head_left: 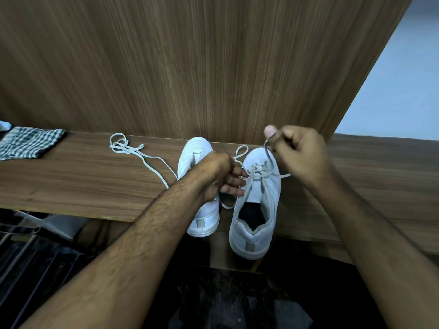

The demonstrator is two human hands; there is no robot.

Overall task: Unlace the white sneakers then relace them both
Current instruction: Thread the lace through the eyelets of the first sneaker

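Nearest the camera, two bare forearms reach forward over a dark lap toward a wooden shelf [83, 184] backed by an upright wood-grain panel [190, 67]. Two white sneakers stand on the shelf near its front edge, toes toward the panel and heels overhanging the edge.

The right sneaker [256, 210] is plain white with a thick white sole, a pale tab on the heel and a dark inside. Its lace [269, 157] is threaded only through the eyelets nearest the toe; the upper eyelets are bare and the tongue lies open. The right hand [299, 153], raised above the toe, has its fingers curled, pinching one lace end between thumb and forefinger and drawing it up taut. A small loop of the same lace stands beside the toe, and another loop lies on the shelf between the two shoes.

The left hand [221, 176] rests across the left sneaker [202, 186], its fingers fairly straight and reaching to the right sneaker's inner side by the eyelets; whether they pinch the lace I cannot tell.

The left sneaker shows no lacing where visible. A loose white lace [133, 150] lies in a tangle on the shelf to its left, toward the back edge. A folded checked cloth [28, 142] sits at the shelf's left end.
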